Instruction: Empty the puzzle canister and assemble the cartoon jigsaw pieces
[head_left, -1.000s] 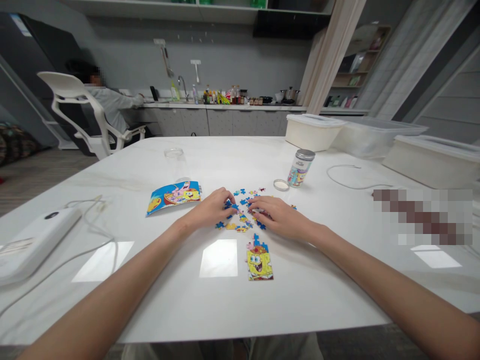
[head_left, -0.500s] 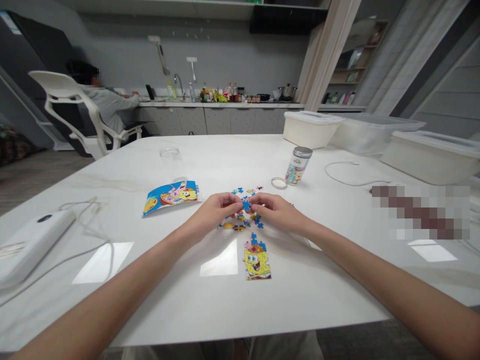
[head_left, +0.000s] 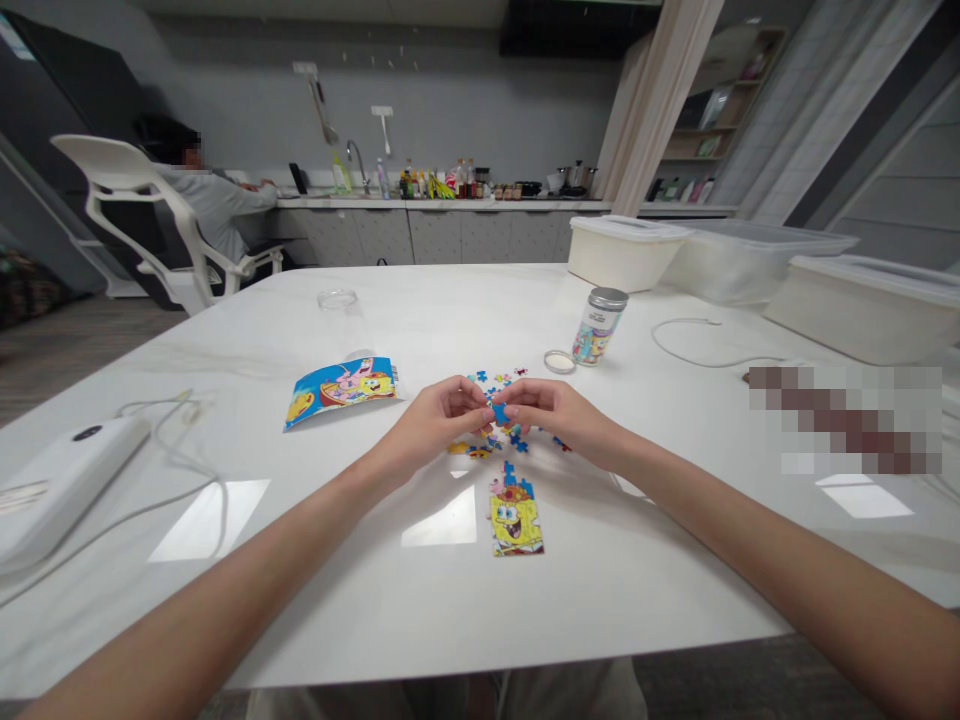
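Observation:
Between the fingertips of my left hand (head_left: 448,412) and my right hand (head_left: 559,412) is a blue puzzle piece (head_left: 500,412); both hands pinch it just above the table. Loose puzzle pieces (head_left: 480,452) in several colours lie under and around my hands, partly hidden by them. Nearer to me rests a joined section of puzzle (head_left: 516,520) showing a yellow cartoon face, with blue pieces along its upper edge. Left of my left hand lies a curled picture sheet (head_left: 343,392) with a blue background and cartoon figures.
A printed tin (head_left: 598,328) stands behind my right hand, beside a round lid (head_left: 559,361). A clear jar (head_left: 341,322) is at back left. Lidded boxes (head_left: 626,255) line the back right. A white device (head_left: 71,490) with cables sits left. A person (head_left: 217,205) sits beyond the table.
My hands have drawn slightly closer together around the blue puzzle piece, which is turned a little and raised. The joined section stays in place; the view has tilted slightly.

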